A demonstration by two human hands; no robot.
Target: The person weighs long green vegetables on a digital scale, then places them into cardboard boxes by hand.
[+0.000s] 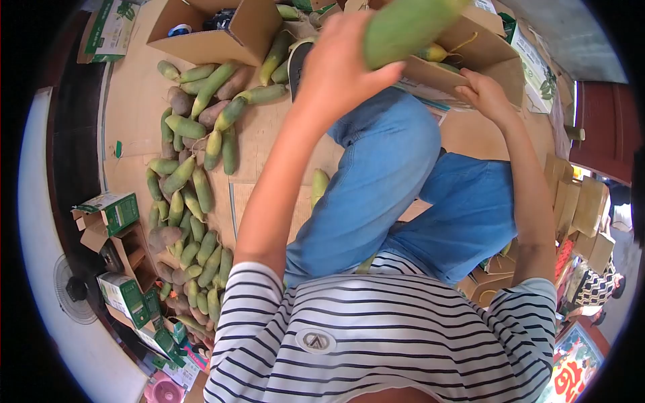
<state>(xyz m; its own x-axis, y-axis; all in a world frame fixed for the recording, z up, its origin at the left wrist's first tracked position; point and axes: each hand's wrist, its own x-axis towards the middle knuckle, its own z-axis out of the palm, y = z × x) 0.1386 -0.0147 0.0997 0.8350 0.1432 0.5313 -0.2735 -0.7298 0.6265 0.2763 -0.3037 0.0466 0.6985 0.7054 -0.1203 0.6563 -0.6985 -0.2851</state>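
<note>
My left hand (342, 64) is raised over my knee, fingers wrapped round a large green radish (410, 30). The radish is slightly blurred and partly cut off by the top edge of the view. My right hand (488, 97) pinches the near wall of an open cardboard box (494, 70) in front of my legs. Inside that box lies a yellowish radish (435, 52) with a long thin root. To my left, a long heap of green radishes (180, 174) covers the floor, with brownish-red roots (180, 101) mixed among them.
Another open cardboard box (252, 30) stands at the top left, holding dark items. A single radish (319, 185) lies beside my leg. Green-and-white cartons (124, 299) and a fan (75, 289) line the left side. Cardboard pieces (581, 205) are stacked on the right.
</note>
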